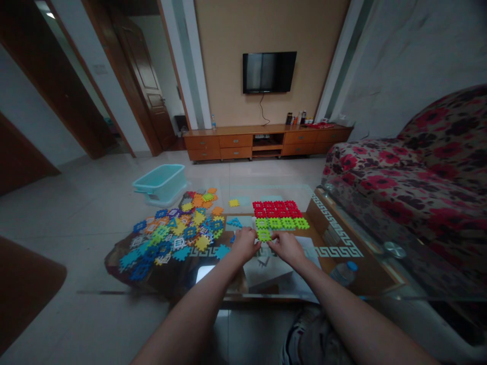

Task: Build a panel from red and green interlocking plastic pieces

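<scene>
A lime-green interlocking plastic tile is gripped from both sides by the left hand and the right hand, with the fingers of each hand curled in and clenched on its edges. The tile is held over the far part of a glass-topped counter, just in front of the left end of a row of lime-green tiles. Directly behind that row, a block of red tiles is laid out. A small blue tile is placed to the left of the hands, and a lone yellow tile lies farther back. A heap of multicoloured tiles is spread across the counter's left side. Below the hands, a pale box or sheet is seen, its exact form unclear, and a plastic water bottle with a blue cap lies to the right. A turquoise plastic tub is set on the tiled floor beyond the heap, and a floral sofa stands along the right. A wall-mounted television is seen above a long wooden cabinet.
</scene>
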`<state>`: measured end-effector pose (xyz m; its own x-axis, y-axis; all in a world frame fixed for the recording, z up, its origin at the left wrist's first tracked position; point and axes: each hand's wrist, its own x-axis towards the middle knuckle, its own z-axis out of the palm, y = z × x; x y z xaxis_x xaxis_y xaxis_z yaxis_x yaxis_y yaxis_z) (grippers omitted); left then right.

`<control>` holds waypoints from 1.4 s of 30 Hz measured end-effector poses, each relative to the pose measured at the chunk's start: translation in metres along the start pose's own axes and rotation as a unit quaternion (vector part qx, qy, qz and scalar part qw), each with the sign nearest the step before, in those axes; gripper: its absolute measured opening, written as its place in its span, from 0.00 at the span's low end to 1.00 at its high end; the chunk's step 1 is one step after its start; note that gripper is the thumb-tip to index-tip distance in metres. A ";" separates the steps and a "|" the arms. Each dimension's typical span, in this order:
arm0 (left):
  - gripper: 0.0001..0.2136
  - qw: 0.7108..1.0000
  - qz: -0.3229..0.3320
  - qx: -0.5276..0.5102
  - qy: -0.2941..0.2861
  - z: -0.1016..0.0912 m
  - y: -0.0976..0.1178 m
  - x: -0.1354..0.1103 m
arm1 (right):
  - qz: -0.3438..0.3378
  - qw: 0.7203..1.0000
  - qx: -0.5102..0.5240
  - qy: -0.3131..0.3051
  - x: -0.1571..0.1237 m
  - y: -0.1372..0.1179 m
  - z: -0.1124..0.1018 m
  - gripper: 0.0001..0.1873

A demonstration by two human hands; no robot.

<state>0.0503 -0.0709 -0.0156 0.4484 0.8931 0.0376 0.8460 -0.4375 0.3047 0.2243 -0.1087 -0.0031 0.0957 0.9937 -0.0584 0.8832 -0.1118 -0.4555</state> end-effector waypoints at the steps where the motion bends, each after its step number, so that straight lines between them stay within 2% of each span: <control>1: 0.10 1.000 -0.001 0.001 -0.001 0.000 0.001 0.000 | 0.003 1.000 -0.003 0.001 0.000 -0.001 -0.001 0.12; 21: 0.10 0.999 -0.026 -0.019 0.001 -0.001 0.000 0.000 | 0.018 1.000 -0.020 0.009 -0.002 -0.005 0.000 0.14; 42: 0.10 0.999 -0.022 -0.031 0.011 -0.001 -0.001 0.000 | 0.006 1.000 0.005 0.025 0.002 0.003 0.010 0.13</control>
<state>0.0492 -0.0707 -0.0150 0.4033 0.9141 0.0433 0.8454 -0.3903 0.3646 0.2230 -0.1068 -0.0134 0.1294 0.9914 -0.0195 0.8772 -0.1236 -0.4639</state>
